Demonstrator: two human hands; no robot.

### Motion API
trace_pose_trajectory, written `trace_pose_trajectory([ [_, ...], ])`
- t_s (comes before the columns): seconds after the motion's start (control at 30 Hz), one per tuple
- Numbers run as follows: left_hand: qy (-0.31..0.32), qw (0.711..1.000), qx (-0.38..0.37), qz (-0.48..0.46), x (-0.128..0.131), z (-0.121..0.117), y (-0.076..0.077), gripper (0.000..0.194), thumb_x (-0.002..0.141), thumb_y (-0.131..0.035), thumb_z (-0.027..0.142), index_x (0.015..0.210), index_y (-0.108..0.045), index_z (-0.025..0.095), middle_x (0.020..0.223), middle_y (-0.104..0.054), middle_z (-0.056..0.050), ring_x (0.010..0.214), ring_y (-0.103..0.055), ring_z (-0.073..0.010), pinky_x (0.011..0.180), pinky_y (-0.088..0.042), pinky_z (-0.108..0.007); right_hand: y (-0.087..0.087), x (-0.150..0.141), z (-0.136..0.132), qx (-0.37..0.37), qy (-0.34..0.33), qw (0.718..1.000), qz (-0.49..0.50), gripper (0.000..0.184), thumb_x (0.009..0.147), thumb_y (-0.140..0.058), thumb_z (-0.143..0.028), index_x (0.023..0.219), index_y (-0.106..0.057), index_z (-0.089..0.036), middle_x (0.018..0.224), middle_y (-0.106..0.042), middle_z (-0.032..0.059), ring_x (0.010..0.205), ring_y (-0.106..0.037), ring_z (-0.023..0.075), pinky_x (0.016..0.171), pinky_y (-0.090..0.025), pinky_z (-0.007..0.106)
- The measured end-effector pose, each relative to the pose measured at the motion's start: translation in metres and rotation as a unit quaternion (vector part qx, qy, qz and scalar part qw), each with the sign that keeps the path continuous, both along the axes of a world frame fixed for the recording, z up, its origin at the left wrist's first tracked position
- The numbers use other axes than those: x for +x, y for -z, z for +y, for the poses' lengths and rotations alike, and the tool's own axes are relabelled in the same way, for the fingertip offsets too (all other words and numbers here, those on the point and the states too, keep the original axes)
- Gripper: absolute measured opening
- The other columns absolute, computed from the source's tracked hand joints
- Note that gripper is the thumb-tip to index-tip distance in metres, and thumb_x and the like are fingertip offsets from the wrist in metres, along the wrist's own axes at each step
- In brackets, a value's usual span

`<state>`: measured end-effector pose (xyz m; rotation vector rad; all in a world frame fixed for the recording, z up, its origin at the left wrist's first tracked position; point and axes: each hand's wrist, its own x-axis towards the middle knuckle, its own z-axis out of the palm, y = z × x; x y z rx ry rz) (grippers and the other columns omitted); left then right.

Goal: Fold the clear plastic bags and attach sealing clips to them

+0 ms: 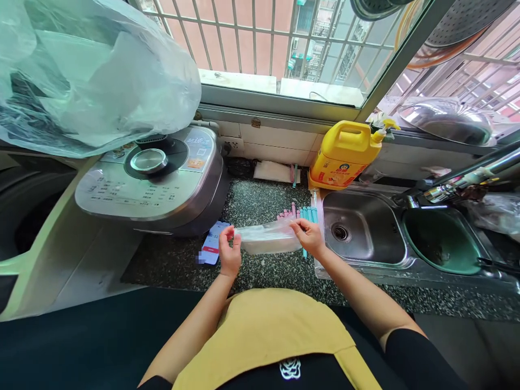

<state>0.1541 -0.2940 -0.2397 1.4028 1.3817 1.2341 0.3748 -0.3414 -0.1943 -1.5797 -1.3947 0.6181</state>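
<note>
A clear plastic bag (268,238) is stretched sideways above the speckled countertop (260,196). My left hand (230,252) pinches its left end, and my right hand (309,236) grips the upper right corner. Just behind the bag lie several pink sticks (289,211) and several teal sticks (309,213), possibly bag sealing clips; the bag and my right hand hide part of them. A phone (212,244) with a lit screen rests flat to the left of my left hand.
A rice cooker (150,179) stands at the left beneath a large plastic cover (101,81). At the back right is a yellow jug (345,157) with a pump, beside the steel sink (365,233). A green basin (442,238) sits farther right. White packets (273,171) lie against the wall.
</note>
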Motion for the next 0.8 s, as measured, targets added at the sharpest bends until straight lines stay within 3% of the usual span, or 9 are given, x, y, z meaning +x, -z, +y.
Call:
trace_pose_trajectory([
  [0.1, 0.055, 0.975, 0.169, 0.134, 0.008, 0.003, -0.033, 0.038, 0.081, -0.049, 0.049, 0.103, -0.056, 0.018, 0.106, -0.059, -0.011, 0.105, -0.050, -0.0248, 0.099, -0.032, -0.041, 0.001, -0.007, 0.003, -0.012, -0.050, 0.999, 0.009, 0.041, 0.081, -0.049, -0.053, 0.064, -0.058, -0.017, 0.052, -0.045, -0.0021, 0.049, -0.036, 0.0097, 0.048, -0.031, 0.023],
  [0.17, 0.134, 0.955, 0.185, 0.189, 0.019, 0.006, -0.050, 0.035, 0.080, -0.053, 0.044, 0.105, -0.058, 0.019, 0.109, -0.060, -0.011, 0.109, -0.049, -0.0264, 0.105, -0.025, -0.045, 0.001, -0.012, 0.004, -0.015, -0.064, 0.998, 0.011, 0.040, 0.082, -0.049, -0.053, 0.064, -0.057, -0.018, 0.051, -0.043, -0.0026, 0.048, -0.035, 0.0095, 0.048, -0.030, 0.023],
  [0.23, 0.219, 0.942, 0.143, 0.212, 0.027, 0.010, -0.057, 0.036, 0.076, -0.059, 0.040, 0.105, -0.060, 0.019, 0.104, -0.063, -0.010, 0.105, -0.051, -0.0266, 0.102, -0.028, -0.046, 0.001, -0.015, 0.005, -0.016, -0.064, 0.998, 0.015, 0.040, 0.082, -0.048, -0.052, 0.064, -0.057, -0.018, 0.051, -0.041, -0.0030, 0.048, -0.034, 0.0094, 0.047, -0.030, 0.023],
  [0.33, 0.285, 0.936, 0.030, 0.202, 0.029, 0.019, -0.052, 0.021, 0.072, -0.063, 0.034, 0.085, -0.066, 0.018, 0.080, -0.066, -0.006, 0.083, -0.057, -0.0227, 0.082, -0.043, -0.037, 0.000, -0.013, 0.003, -0.020, -0.055, 0.998, 0.019, 0.040, 0.082, -0.047, -0.052, 0.065, -0.057, -0.018, 0.051, -0.041, -0.0028, 0.047, -0.034, 0.0098, 0.047, -0.029, 0.024],
  [0.43, 0.286, 0.945, -0.029, 0.158, 0.024, 0.023, -0.042, 0.014, 0.072, -0.059, 0.029, 0.064, -0.062, 0.018, 0.067, -0.063, -0.003, 0.068, -0.056, -0.0176, 0.067, -0.044, -0.030, -0.001, -0.009, 0.002, -0.031, -0.064, 0.997, 0.031, 0.037, 0.077, -0.053, -0.054, 0.071, -0.059, -0.018, 0.055, -0.047, -0.0013, 0.051, -0.040, 0.0111, 0.049, -0.033, 0.024],
  [0.57, 0.297, 0.949, -0.031, 0.104, 0.021, 0.020, -0.041, 0.015, 0.071, -0.060, 0.028, 0.061, -0.059, 0.018, 0.064, -0.060, -0.001, 0.064, -0.053, -0.0148, 0.063, -0.041, -0.026, 0.000, -0.009, 0.006, -0.024, -0.067, 0.995, 0.074, 0.038, 0.070, -0.063, -0.053, 0.085, -0.060, -0.018, 0.070, -0.059, 0.0024, 0.062, -0.052, 0.0148, 0.057, -0.042, 0.026],
  [0.7, 0.307, 0.946, -0.064, 0.081, 0.016, 0.016, -0.040, 0.019, 0.071, -0.059, 0.032, 0.059, -0.057, 0.017, 0.059, -0.057, 0.001, 0.057, -0.049, -0.0124, 0.057, -0.038, -0.024, 0.000, -0.014, 0.011, -0.011, -0.006, 0.996, 0.086, 0.033, 0.077, -0.055, -0.049, 0.066, -0.059, -0.018, 0.062, -0.057, 0.0025, 0.059, -0.050, 0.0144, 0.055, -0.041, 0.027],
  [0.8, 0.329, 0.936, -0.084, 0.096, 0.008, 0.019, -0.038, 0.019, 0.069, -0.063, 0.036, 0.064, -0.060, 0.018, 0.062, -0.058, 0.000, 0.062, -0.052, -0.0140, 0.060, -0.041, -0.025, -0.002, -0.017, 0.012, 0.000, -0.015, 0.997, 0.070, 0.032, 0.080, -0.053, -0.045, 0.064, -0.060, -0.018, 0.063, -0.058, 0.0030, 0.060, -0.051, 0.0146, 0.056, -0.041, 0.027],
])
